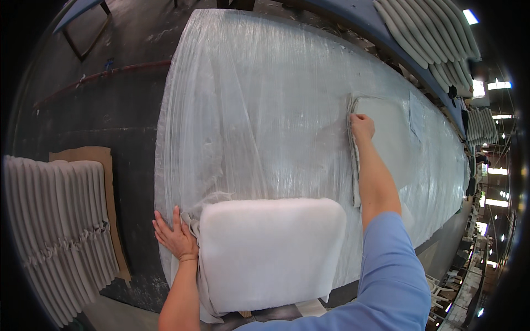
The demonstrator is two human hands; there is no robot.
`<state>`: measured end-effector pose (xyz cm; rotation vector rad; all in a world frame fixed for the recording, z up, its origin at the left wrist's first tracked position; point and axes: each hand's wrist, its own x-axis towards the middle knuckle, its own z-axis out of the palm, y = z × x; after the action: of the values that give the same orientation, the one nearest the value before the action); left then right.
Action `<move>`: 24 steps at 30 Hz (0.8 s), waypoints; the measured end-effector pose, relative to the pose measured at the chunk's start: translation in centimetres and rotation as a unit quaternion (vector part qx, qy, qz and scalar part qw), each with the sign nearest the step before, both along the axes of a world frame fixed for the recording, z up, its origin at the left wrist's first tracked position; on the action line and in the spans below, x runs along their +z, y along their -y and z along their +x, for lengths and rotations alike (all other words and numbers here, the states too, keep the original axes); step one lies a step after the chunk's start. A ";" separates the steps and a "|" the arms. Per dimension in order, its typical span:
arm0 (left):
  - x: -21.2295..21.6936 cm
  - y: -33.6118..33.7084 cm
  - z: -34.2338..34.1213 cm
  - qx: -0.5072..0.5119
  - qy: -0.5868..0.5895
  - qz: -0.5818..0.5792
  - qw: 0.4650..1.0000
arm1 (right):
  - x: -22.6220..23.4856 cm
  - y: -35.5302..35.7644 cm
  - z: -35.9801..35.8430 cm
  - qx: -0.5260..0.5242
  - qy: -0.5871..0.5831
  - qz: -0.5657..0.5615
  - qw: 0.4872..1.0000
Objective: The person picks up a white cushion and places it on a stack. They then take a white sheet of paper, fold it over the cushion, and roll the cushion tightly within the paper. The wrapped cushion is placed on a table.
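Left hand [175,236] lies open, flat on the counter [265,99] edge, touching grey fabric [194,231] tucked under a white foam pad [270,251] at the near edge. Right hand [361,127] reaches far, fingers closed on the corner of a grey fabric stack [386,118] lying on the plastic-wrapped counter. Grey cushions [61,231] stacked on the floor at left, more [425,33] racked top right.

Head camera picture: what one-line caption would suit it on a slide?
Left hand flat beside a white foam cushion, right hand reaching to a grey fabric stack on a plastic-wrapped table.
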<state>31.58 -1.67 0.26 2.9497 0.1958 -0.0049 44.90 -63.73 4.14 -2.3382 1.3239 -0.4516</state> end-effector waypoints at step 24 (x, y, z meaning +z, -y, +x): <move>0.6 -0.4 -0.2 -0.002 0.006 0.028 1.000 | 12.8 -41.9 -31.4 0.194 0.076 0.524 0.826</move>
<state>31.34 -1.32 0.82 3.0056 0.1898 0.0193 13.46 -21.87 16.99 -1.4935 0.6708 0.2048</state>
